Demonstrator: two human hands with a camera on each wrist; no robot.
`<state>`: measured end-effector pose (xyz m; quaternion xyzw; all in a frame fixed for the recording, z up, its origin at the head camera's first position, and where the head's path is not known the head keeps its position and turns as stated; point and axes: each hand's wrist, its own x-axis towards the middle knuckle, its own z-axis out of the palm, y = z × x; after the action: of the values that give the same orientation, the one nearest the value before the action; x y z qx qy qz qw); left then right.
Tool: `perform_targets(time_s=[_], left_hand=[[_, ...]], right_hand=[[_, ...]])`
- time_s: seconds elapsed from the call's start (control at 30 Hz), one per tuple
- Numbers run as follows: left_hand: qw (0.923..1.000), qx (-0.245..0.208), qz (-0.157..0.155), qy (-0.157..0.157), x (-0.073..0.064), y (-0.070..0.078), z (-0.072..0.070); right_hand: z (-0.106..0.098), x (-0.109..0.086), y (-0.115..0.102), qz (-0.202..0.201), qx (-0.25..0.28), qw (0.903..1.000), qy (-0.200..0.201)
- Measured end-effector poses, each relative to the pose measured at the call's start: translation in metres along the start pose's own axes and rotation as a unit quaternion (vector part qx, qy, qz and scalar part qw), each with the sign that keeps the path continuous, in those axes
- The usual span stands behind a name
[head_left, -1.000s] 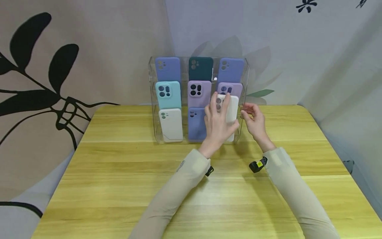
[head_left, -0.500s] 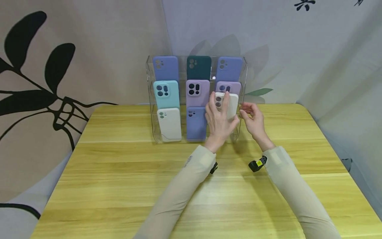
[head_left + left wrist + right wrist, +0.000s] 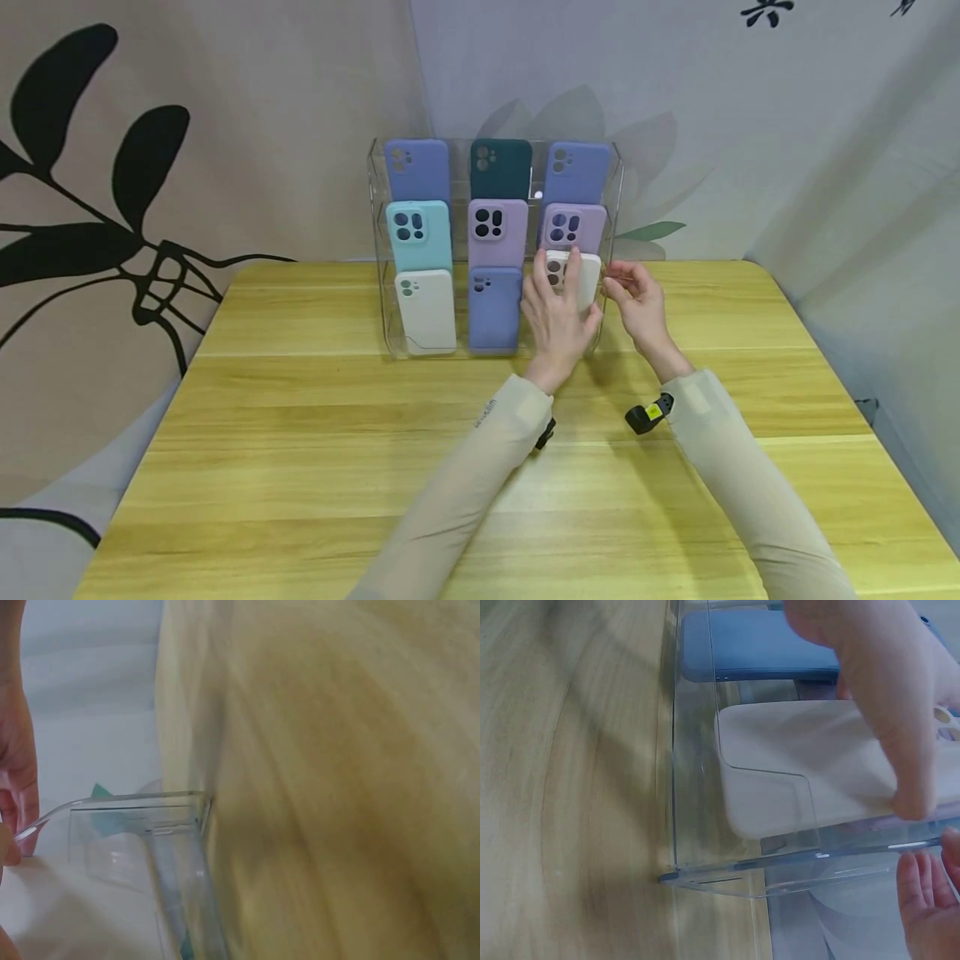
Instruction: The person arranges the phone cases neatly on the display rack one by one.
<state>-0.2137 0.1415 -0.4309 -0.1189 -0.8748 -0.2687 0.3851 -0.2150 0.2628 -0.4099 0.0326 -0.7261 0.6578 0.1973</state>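
Observation:
My left hand (image 3: 557, 329) holds a white phone case (image 3: 589, 277) at the front right of a clear stepped display stand (image 3: 377, 242). Its fingers lie over the case's face, and in the right wrist view the thumb reaches the near edge. There the lower end of the white case (image 3: 795, 746) sits behind the stand's clear front lip (image 3: 769, 771). At the stand's right side, my right hand (image 3: 642, 312) pinches the edge of its side panel. The left wrist view catches mostly the tabletop and a corner of the stand (image 3: 150, 801).
Several other cases stand in the tiers: a white one (image 3: 426, 315) front left, a blue one (image 3: 495, 310) front middle, a turquoise one (image 3: 420, 250) and lilac ones (image 3: 510, 250) behind. A dark green case (image 3: 510, 177) is at the top. The wooden table (image 3: 337, 467) extends forward.
The white case and my left hand have come down lower, after a slight rise; the lilac case's camera holes behind it show more fully. My right hand stays at the stand's side.

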Motion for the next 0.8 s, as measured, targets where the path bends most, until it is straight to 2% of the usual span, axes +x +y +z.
perform_targets(time_s=[0.3, 0.53, 0.67, 0.8], left_hand=[[0.9999, 0.002, -0.012, -0.011, -0.012, 0.001, 0.005], [0.9994, 0.012, -0.029, -0.014, -0.015, 0.003, 0.007], [0.9986, 0.011, -0.04, -0.031, -0.015, 0.003, 0.002], [0.9976, 0.009, -0.041, -0.056, -0.013, 0.001, -0.01]], right_hand=[[-0.001, -0.001, 0.002, 0.005, 0.026, 0.9996, 0.004], [0.001, -0.002, 0.002, 0.005, 0.031, 0.9994, 0.012], [0.005, -0.003, 0.001, 0.01, 0.03, 0.9994, 0.017], [0.008, -0.004, 0.0, 0.016, 0.014, 0.9995, 0.025]])
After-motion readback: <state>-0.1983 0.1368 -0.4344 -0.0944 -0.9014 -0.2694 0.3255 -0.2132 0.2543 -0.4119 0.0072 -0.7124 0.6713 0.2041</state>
